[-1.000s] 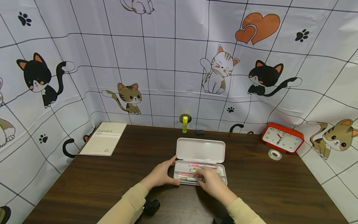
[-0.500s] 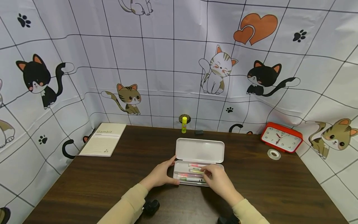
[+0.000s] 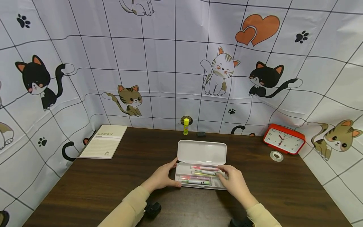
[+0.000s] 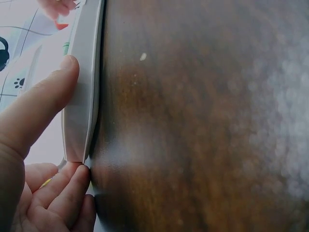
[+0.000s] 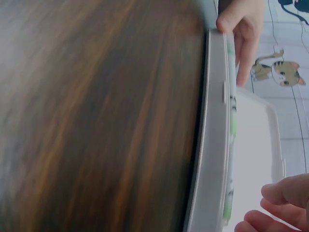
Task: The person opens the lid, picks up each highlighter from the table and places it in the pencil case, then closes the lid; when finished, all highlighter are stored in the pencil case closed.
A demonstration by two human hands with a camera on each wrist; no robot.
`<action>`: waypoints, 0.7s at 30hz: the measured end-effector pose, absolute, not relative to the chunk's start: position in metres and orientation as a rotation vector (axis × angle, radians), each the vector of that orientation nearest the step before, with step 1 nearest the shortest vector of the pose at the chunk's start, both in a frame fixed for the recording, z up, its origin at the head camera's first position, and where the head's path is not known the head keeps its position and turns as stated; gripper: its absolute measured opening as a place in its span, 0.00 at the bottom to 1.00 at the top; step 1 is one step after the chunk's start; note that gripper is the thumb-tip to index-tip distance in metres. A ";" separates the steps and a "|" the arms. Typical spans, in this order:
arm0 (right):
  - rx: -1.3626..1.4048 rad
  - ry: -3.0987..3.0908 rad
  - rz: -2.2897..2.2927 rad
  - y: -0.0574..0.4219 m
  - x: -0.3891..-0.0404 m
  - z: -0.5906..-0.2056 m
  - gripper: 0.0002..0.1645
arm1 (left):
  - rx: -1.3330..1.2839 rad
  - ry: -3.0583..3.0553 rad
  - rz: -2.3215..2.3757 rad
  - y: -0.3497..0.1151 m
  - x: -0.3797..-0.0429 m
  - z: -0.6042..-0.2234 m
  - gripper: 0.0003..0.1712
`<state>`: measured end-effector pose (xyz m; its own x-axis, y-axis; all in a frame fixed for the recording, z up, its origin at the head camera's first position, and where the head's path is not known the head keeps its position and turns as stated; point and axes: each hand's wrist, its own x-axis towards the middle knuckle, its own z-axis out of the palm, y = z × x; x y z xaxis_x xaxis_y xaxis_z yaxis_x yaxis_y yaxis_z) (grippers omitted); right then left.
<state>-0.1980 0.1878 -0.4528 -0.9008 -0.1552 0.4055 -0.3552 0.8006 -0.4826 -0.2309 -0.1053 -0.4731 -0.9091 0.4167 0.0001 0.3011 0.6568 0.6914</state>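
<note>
A white pencil case (image 3: 202, 152) lies with its lid raised on the dark wooden table. Pink and green-marked pens (image 3: 195, 182) fill the front compartment, with more pens (image 3: 204, 168) in the rear one. My left hand (image 3: 162, 176) grips the case's left end; in the left wrist view its thumb (image 4: 67, 77) presses the front edge and the fingers curl at the end. Above the right end hovers my right hand (image 3: 234, 181), covering the pens' right tips. In the right wrist view, its thumb and fingers (image 5: 285, 191) stand apart with nothing visible between them.
Behind the case stand a yellow glue stick (image 3: 186, 126) and a small dark block, perhaps an eraser (image 3: 201, 134). A notebook (image 3: 103, 142) lies back left. At the right are a red clock (image 3: 284, 138) and a white tape roll (image 3: 276, 156). A cat-print curtain encloses the table.
My right hand has moved rightward over the pens, from the case's middle to its right end, uncovering the front pens. The left hand has kept its place at the left end.
</note>
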 end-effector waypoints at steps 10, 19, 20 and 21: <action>0.246 -2.701 0.955 0.209 -0.204 -0.460 0.24 | 0.590 2.716 1.082 -0.105 -0.232 -0.474 0.62; 0.170 -2.749 1.168 0.213 -0.212 -0.462 0.28 | 0.585 2.714 1.082 -0.105 -0.231 -0.474 0.62; 0.160 -2.748 1.203 0.213 -0.212 -0.462 0.29 | 0.586 2.714 1.084 -0.105 -0.231 -0.474 0.62; 0.150 -2.745 1.236 0.213 -0.213 -0.462 0.29 | 0.586 2.714 1.085 -0.104 -0.231 -0.474 0.62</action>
